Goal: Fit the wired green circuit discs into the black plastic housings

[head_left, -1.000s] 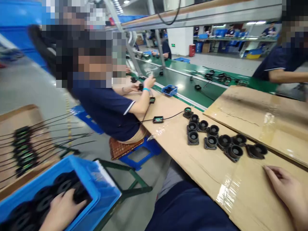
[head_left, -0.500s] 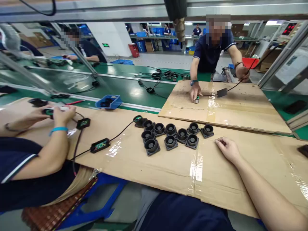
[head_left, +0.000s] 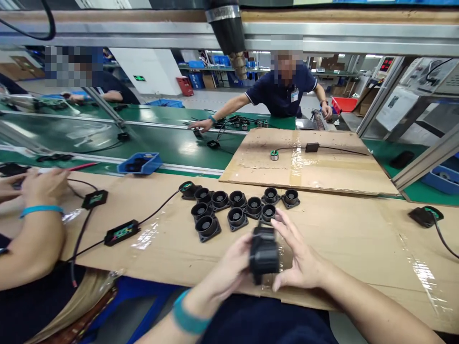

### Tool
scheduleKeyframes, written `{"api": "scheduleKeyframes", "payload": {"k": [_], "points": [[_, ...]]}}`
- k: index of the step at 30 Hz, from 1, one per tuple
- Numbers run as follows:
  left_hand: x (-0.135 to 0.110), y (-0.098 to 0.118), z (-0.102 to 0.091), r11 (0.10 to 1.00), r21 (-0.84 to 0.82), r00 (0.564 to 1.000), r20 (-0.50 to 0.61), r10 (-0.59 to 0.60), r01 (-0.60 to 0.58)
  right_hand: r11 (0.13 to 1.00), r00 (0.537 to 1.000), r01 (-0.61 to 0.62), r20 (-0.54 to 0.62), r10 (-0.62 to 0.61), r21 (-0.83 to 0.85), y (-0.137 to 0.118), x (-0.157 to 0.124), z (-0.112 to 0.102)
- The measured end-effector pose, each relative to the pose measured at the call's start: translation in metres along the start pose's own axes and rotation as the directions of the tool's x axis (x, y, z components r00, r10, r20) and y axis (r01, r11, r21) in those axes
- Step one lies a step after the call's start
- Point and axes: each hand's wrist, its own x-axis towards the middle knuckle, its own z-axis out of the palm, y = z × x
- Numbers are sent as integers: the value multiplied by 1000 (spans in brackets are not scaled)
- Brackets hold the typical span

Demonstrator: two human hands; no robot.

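Both my hands hold a stack of black plastic housings (head_left: 264, 255) just above the near edge of the cardboard-covered bench (head_left: 344, 239). My left hand (head_left: 229, 270) grips the stack from the left, a teal band on its wrist. My right hand (head_left: 297, 258) cups it from the right, fingers partly spread around it. Just beyond my hands, several black round housings (head_left: 236, 210) sit in two rows on the cardboard.
A co-worker's arm with a blue wristband (head_left: 36, 224) works at my left beside black modules on cables (head_left: 122, 232). A small blue tray (head_left: 139, 163) sits by the green conveyor (head_left: 107, 138). Across it, a person reaches toward parts; a second cardboard sheet (head_left: 322, 162) carries a cabled part.
My view swung from the blue bin on my left to the bench. My left hand came up from the bin with black housings, and my right hand left the cardboard to meet it.
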Motion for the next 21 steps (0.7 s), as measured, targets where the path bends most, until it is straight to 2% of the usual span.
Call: {"api": "scheduleKeyframes", "payload": {"k": [2, 4, 6, 9, 10, 12, 13, 14, 15, 16, 18, 21], "points": [[46, -20, 45, 970, -226, 992, 106, -72, 95, 995, 988, -103, -116, 103, 13, 12, -9, -19], [90, -34, 78, 921, -339, 969, 215, -122, 191, 979, 948, -205, -247, 202, 10, 27, -21, -42], [125, -42, 97, 893, -363, 938, 313, -152, 266, 954, 895, -298, -357, 269, -29, 43, -32, -66], [153, -51, 102, 896, -310, 894, 414, -173, 317, 868, 814, -473, -453, 364, -151, 62, -41, -92], [156, -54, 99, 918, -265, 900, 399, -175, 296, 822, 794, -530, -465, 393, -210, 67, -43, -96], [155, -56, 89, 983, -101, 961, 247, -123, 152, 726, 787, -594, -440, 433, -347, 72, -43, -99], [154, -55, 84, 999, 36, 988, 150, -46, 41, 690, 796, -597, -410, 445, -409, 73, -43, -99], [152, -54, 78, 978, 194, 995, 81, 61, -76, 667, 807, -590, -373, 458, -455, 73, -42, -97], [151, -53, 73, 919, 348, 983, 60, 176, -186, 662, 817, -576, -332, 471, -480, 73, -41, -95], [151, -52, 69, 836, 472, 959, 86, 271, -279, 670, 826, -563, -294, 481, -484, 73, -41, -92], [152, -51, 65, 688, 608, 914, 195, 356, -397, 700, 831, -554, -253, 496, -450, 71, -41, -90], [154, -55, 65, 619, 672, 912, 260, 318, -407, 734, 820, -570, -308, 482, -368, 66, -43, -92]]}}
